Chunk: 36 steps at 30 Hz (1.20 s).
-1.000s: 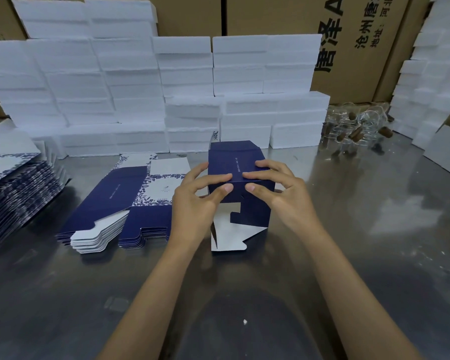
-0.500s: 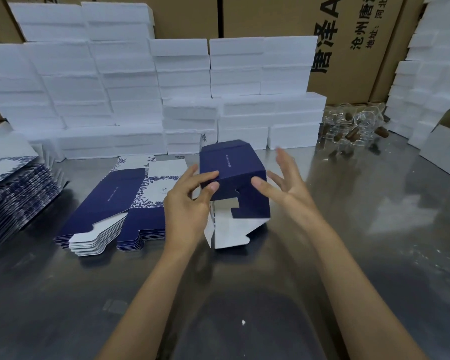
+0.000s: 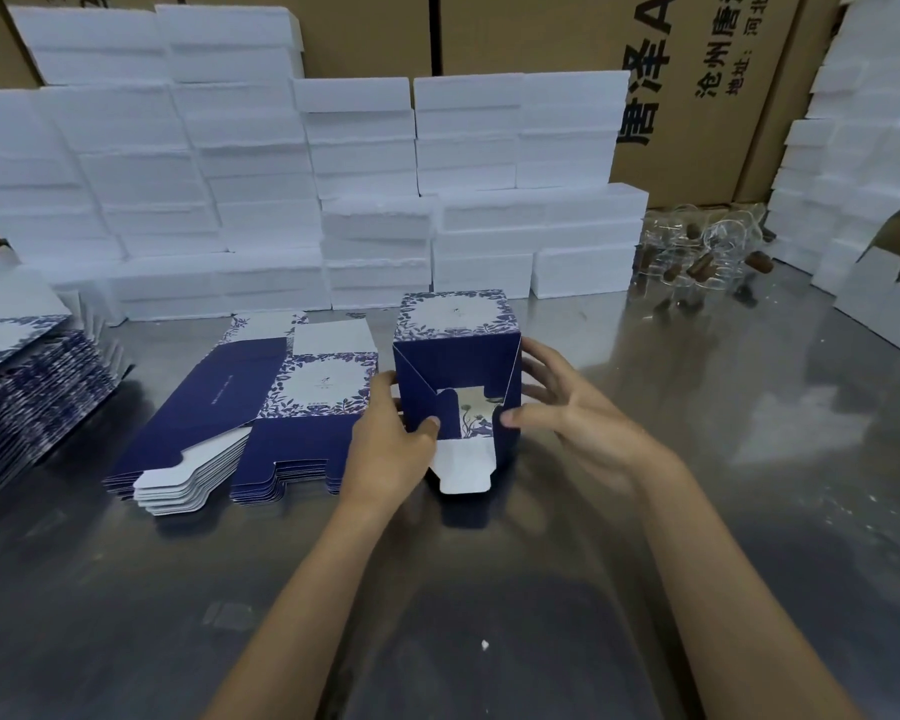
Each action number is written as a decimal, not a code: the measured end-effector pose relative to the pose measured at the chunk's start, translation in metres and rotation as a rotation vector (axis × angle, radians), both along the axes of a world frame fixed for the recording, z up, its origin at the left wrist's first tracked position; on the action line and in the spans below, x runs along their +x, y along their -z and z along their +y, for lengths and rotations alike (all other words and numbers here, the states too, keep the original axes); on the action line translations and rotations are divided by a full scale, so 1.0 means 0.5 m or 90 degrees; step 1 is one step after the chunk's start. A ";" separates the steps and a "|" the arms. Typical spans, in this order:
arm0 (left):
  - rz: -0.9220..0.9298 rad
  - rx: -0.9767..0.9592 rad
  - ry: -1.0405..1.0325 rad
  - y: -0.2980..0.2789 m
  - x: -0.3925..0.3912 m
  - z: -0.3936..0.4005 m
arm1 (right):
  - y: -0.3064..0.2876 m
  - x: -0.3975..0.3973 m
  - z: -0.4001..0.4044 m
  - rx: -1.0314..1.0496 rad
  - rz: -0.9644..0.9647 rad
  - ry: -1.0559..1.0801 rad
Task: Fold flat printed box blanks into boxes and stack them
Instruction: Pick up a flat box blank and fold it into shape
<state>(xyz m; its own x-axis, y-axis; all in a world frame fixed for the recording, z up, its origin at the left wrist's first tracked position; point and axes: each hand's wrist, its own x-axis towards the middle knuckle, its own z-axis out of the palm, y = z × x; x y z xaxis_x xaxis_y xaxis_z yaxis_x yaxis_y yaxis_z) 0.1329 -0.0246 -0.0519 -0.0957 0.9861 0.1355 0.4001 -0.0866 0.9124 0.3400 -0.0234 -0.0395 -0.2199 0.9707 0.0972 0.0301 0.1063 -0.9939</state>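
Centre frame: left hand (image 3: 388, 449) and right hand (image 3: 567, 407) grasp the squared-up box (image 3: 455, 366) (end flaps unclosed); flat blanks (image 3: 219, 407) remain, centre left.

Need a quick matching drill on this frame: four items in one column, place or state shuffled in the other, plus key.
Column 1:
1. half-folded box
2. flat blanks stack
3. white foam blocks
4. glass bottles

Column 2:
A. piled along the back wall
B. loose heap, far right of the table
C. upright between left hand and right hand, near flap still open
D. lying flat, left of the hands

Pairs: 1-C, 2-D, 3-A, 4-B
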 end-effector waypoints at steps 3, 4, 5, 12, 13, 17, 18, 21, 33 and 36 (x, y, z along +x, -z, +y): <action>0.040 0.008 -0.014 -0.002 0.003 -0.003 | 0.005 -0.007 -0.003 -0.022 -0.047 0.011; 0.039 0.005 -0.017 -0.004 0.003 -0.004 | 0.007 -0.009 -0.004 -0.013 -0.043 0.016; 0.030 0.006 -0.018 -0.005 0.003 -0.004 | 0.006 -0.010 -0.006 0.003 -0.043 0.022; -0.426 -0.136 0.142 -0.011 0.041 -0.015 | -0.052 -0.017 -0.022 0.200 -0.125 0.125; -0.435 -0.205 0.172 -0.018 0.039 -0.018 | -0.057 -0.016 -0.023 0.207 -0.138 0.128; -0.149 -0.360 0.137 -0.054 0.000 -0.028 | -0.053 -0.015 -0.026 0.185 -0.215 0.110; -0.067 -0.283 0.045 -0.061 -0.010 -0.027 | -0.051 -0.020 -0.026 0.182 -0.218 0.099; 0.017 0.177 -0.221 -0.076 -0.031 -0.023 | -0.049 -0.035 -0.027 0.192 -0.226 0.068; 0.023 0.278 0.063 -0.058 -0.012 -0.018 | -0.040 -0.073 -0.022 0.238 -0.156 0.157; 0.042 0.300 0.028 -0.054 -0.005 -0.018 | -0.039 -0.090 -0.022 0.241 -0.109 0.195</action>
<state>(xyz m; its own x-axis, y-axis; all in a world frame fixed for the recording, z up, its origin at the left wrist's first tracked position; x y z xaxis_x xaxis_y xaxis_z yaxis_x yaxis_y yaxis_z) 0.1304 -0.0335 -0.0250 -0.0317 0.8186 0.5735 0.4432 -0.5028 0.7421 0.2950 -0.0345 -0.0201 0.0254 0.8969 0.4415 0.2747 0.4184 -0.8657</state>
